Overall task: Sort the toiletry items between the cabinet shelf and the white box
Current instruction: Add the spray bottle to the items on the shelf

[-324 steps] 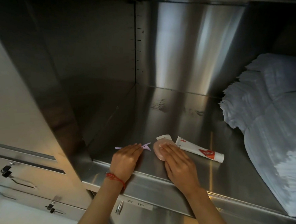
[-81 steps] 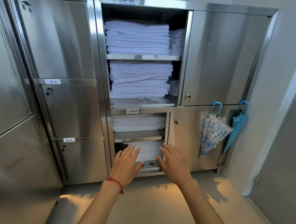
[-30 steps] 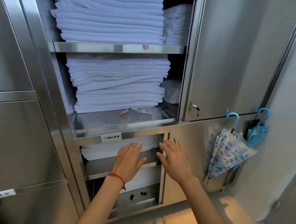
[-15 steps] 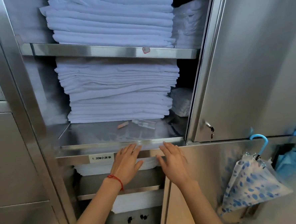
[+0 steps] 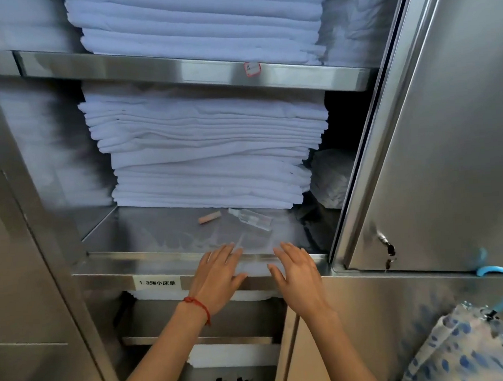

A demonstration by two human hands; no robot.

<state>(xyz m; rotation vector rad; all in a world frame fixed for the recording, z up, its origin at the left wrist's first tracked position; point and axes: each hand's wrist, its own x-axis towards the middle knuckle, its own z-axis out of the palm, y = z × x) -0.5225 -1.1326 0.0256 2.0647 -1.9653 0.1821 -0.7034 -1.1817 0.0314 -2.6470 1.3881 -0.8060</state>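
Item: cabinet shelf (image 5: pixel 172 255), steel; on it I log a small pink tube (image 5: pixel 209 217) beside a clear bottle (image 5: pixel 250 219), before stacked white linens (image 5: pixel 209 151); left hand (image 5: pixel 217 276) and right hand (image 5: pixel 298 274) flat-fingered, apart, holding nothing, at the shelf's front edge.

Closer to the cabinet than half a second ago: shelf (image 5: pixel 160 256) with the small pink tube (image 5: pixel 209 217) and clear bottle (image 5: pixel 250 219) now larger and lower in view. Left hand (image 5: pixel 217 276) and right hand (image 5: pixel 298 271) raised from below the shelf lip to over its front edge, fingers straight, holding nothing. Umbrella (image 5: pixel 466 345) pushed toward the lower right corner.
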